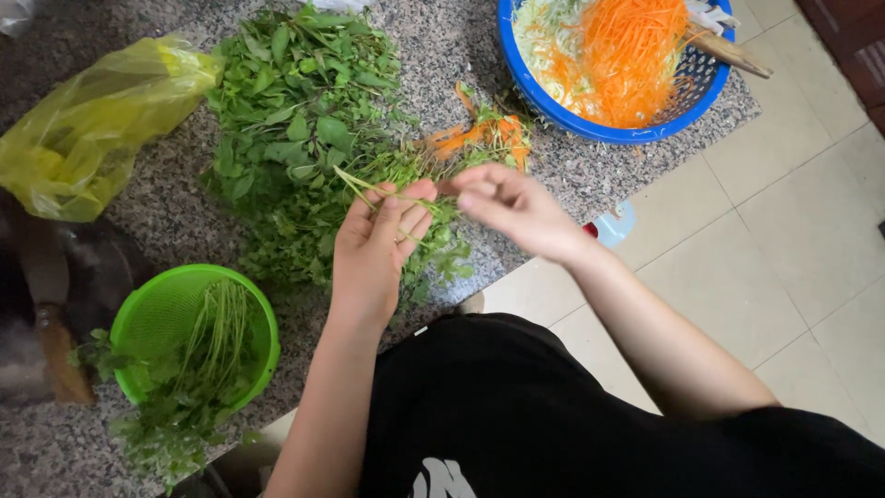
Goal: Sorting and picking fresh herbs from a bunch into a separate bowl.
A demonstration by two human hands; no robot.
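Left hand (378,244) fingers pinched on herb sprig (369,189); right hand (507,207) fingers half-curled, holding nothing visible. Light, limp, bruisable; grip stem, not leaves.

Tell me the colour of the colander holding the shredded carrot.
Blue colander, clearest in the head view.

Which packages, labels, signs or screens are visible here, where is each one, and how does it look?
Yellow plastic bag: on the granite counter, upper left, beside the herb pile; crumpled, translucent yellow.
No labels, signs or screens are visible.
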